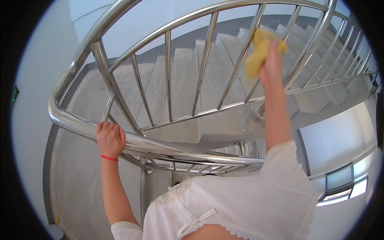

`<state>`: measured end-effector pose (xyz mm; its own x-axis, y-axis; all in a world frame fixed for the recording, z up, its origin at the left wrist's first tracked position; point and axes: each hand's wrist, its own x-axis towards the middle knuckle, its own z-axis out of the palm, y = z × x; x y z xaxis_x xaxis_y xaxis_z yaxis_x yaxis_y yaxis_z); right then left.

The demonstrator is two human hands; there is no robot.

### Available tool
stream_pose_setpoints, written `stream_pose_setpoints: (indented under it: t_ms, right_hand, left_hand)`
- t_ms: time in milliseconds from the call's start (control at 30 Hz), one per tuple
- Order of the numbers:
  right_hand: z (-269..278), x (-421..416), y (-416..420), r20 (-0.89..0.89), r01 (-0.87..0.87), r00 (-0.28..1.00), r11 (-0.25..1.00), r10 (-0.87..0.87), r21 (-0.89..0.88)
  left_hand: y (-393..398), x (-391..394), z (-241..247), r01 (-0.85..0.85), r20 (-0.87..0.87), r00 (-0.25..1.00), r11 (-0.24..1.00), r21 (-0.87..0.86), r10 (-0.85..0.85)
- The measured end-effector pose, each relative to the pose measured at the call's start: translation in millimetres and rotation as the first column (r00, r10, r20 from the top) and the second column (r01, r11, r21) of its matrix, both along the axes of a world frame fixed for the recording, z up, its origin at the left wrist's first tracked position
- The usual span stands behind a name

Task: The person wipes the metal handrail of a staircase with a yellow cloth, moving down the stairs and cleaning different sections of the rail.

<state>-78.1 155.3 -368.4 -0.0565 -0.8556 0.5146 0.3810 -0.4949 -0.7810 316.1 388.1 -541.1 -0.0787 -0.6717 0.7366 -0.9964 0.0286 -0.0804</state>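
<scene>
My left hand (111, 139), with a red band at its wrist, grips the thick stainless steel handrail (180, 149) in front of me. My right hand (272, 64) is stretched out over the rail, slightly blurred, and holds a crumpled yellow cloth (260, 52). The cloth overlaps the steel balusters (240, 61) of the far railing; whether it touches them I cannot tell. The upper rail (192, 17) of that railing curves above the cloth.
Concrete steps (183, 87) lie behind the far balusters. A grey landing (90, 180) is at the left, with a small yellow thing (57, 219) near the wall. More railing and stairs show below the handrail. A window (340, 177) stands at the right.
</scene>
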Motion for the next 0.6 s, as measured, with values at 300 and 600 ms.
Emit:
stream_pose_setpoints:
  t_ms: [300, 600]
  right_hand:
    - [16, 46, -90, -0.065, 0.647, 0.681, 0.640, -0.729, -0.415]
    - [-276, 36, -90, -0.412, 0.626, 0.498, 0.645, -0.763, -0.438]
  left_hand:
    - [2, -8, 5, 0.013, -0.027, 1.000, 1.000, 0.004, -0.012]
    - [-8, -50, -14, -0.210, 0.001, 0.977, 0.965, 0.155, 0.212]
